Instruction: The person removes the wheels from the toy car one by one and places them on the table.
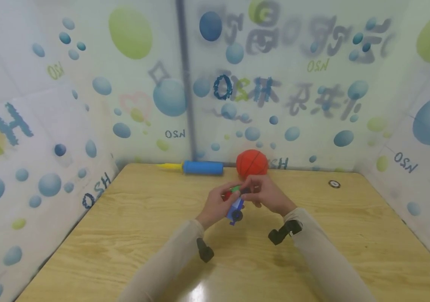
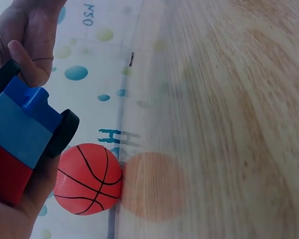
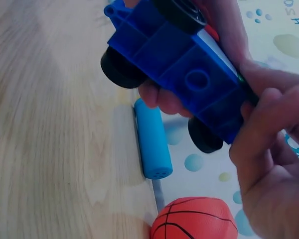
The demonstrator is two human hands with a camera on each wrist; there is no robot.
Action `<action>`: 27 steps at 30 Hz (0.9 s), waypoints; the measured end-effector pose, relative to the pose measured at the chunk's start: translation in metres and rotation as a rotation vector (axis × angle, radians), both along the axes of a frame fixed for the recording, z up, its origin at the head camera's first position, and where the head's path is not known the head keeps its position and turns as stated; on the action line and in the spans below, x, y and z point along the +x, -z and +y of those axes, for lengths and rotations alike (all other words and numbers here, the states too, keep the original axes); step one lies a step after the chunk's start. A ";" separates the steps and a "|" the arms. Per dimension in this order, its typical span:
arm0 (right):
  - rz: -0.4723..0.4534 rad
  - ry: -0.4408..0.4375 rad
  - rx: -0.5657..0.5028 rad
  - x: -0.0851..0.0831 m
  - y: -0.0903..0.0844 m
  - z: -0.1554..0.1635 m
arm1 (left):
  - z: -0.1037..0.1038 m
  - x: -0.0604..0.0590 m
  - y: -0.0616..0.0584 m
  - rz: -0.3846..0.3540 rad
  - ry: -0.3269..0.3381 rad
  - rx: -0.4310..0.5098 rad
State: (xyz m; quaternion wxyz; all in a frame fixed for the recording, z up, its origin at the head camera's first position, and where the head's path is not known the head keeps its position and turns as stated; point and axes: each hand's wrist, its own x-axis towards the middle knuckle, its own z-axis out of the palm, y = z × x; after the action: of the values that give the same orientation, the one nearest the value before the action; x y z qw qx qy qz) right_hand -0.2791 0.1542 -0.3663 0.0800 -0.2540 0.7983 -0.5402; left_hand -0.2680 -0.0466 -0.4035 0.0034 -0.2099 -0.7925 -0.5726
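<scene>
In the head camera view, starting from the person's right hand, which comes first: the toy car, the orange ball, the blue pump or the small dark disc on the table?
From the right hand:
1. Toy car, held in both hands.
2. Orange ball, just behind the hands by the wall.
3. Blue pump, back left along the wall; the dark disc, off to the right, is too close to call.

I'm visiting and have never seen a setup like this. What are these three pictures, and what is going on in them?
No machine here: a person works with bare hands and wears three cameras. The wide picture comes from the head, the other two from the wrists. The left hand and right hand together hold a toy car built of blue and red blocks with black wheels, above a wooden table. At the table's far edge lie a blue hand pump and a small orange basketball. Bubble-patterned walls surround the table.
</scene>
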 end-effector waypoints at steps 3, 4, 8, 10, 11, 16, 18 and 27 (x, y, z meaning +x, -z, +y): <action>0.003 0.011 -0.016 0.001 0.000 -0.003 | 0.001 -0.001 0.001 0.040 -0.040 -0.033; 0.003 0.016 -0.024 0.001 0.000 -0.004 | 0.001 -0.001 0.001 0.044 -0.051 -0.041; 0.010 0.013 -0.052 0.001 0.004 -0.008 | -0.001 0.000 0.001 0.009 -0.059 -0.022; 0.023 0.007 -0.058 0.002 0.005 -0.009 | -0.001 0.000 0.000 -0.024 -0.045 0.007; 0.034 0.006 -0.056 0.002 0.006 -0.010 | -0.002 0.001 0.000 -0.048 -0.034 0.027; 0.093 0.013 -0.051 0.007 0.007 -0.009 | -0.002 0.001 -0.001 -0.170 0.030 0.127; 0.113 0.035 -0.063 0.008 0.009 -0.007 | 0.000 0.000 -0.001 -0.222 0.070 0.179; 0.188 0.048 -0.030 0.011 0.014 -0.013 | -0.001 -0.007 -0.001 -0.172 0.018 0.081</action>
State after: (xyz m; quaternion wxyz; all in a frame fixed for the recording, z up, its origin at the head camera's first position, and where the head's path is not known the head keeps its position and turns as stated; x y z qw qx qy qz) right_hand -0.2680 0.1417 -0.3804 -0.0122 -0.2857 0.8001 -0.5274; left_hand -0.2752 -0.0474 -0.4029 -0.0614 -0.1669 -0.7640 -0.6203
